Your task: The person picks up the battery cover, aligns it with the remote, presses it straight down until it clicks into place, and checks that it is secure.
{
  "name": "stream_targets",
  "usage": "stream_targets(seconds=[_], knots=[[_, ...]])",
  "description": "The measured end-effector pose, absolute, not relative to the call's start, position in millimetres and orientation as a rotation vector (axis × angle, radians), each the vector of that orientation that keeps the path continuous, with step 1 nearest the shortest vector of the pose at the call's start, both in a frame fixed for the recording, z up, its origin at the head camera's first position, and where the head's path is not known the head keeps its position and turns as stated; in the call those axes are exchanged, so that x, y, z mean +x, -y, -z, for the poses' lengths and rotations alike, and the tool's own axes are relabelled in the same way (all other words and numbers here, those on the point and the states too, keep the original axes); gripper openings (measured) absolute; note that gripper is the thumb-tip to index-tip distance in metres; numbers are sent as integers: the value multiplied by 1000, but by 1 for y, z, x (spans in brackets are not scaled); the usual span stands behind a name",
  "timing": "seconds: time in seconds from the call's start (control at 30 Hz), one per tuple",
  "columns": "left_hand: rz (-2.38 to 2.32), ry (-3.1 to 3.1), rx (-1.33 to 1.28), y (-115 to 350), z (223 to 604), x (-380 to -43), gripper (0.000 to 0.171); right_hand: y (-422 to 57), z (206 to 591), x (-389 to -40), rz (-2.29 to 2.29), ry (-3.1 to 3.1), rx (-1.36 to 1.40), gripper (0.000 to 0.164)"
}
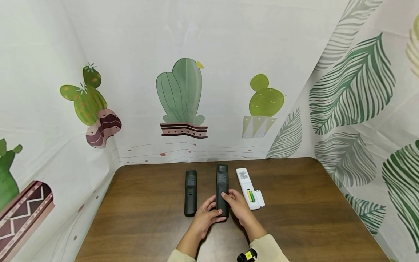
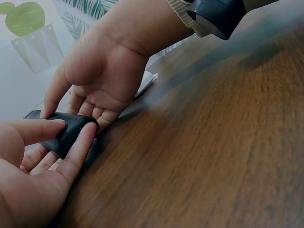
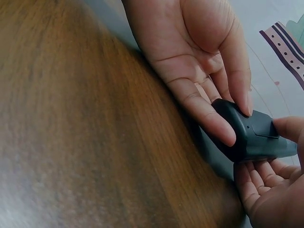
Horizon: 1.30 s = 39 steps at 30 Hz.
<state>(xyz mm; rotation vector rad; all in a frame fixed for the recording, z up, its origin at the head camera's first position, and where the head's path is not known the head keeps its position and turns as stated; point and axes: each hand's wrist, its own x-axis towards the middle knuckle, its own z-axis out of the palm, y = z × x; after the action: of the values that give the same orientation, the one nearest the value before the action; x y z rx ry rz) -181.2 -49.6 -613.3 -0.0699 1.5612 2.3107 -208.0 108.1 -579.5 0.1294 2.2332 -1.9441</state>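
Note:
A black remote control (image 1: 222, 178) is held between both hands near the middle of the table, back side up. My left hand (image 1: 205, 219) grips its near end, with the thumb on top and fingers around the end and beneath. From the right side, my right hand (image 1: 239, 206) holds it, its thumb pressing on the back around the battery cover (image 3: 266, 127). In the right wrist view, the cover's seam shows on the remote. Right of the hands lies a white remote (image 1: 244, 180), its battery bay showing green-and-yellow batteries (image 1: 250, 195). The white battery cover (image 1: 260, 198) sits beside it.
A second black remote (image 1: 190, 193) lies back up, left of the hands. All rest on a brown wooden table (image 1: 137, 218). Behind and at the sides hangs white cloth (image 1: 226, 43) printed with cacti and leaves. A dark wrist device (image 1: 247, 255) is on the right sleeve.

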Motion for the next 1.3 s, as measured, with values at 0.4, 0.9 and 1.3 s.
stream_targets(seconds=[0.4, 0.9, 1.3], knots=[[-2315, -1557, -64, 50, 614, -181, 72, -110, 584, -210, 1936, -2238, 122, 39], [-2322, -1555, -48, 50, 614, -181, 72, -111, 583, -210, 1941, -2225, 121, 39], [-2319, -1552, -50, 49, 615, -182, 72, -108, 558, -201, 1961, -2215, 118, 28]])
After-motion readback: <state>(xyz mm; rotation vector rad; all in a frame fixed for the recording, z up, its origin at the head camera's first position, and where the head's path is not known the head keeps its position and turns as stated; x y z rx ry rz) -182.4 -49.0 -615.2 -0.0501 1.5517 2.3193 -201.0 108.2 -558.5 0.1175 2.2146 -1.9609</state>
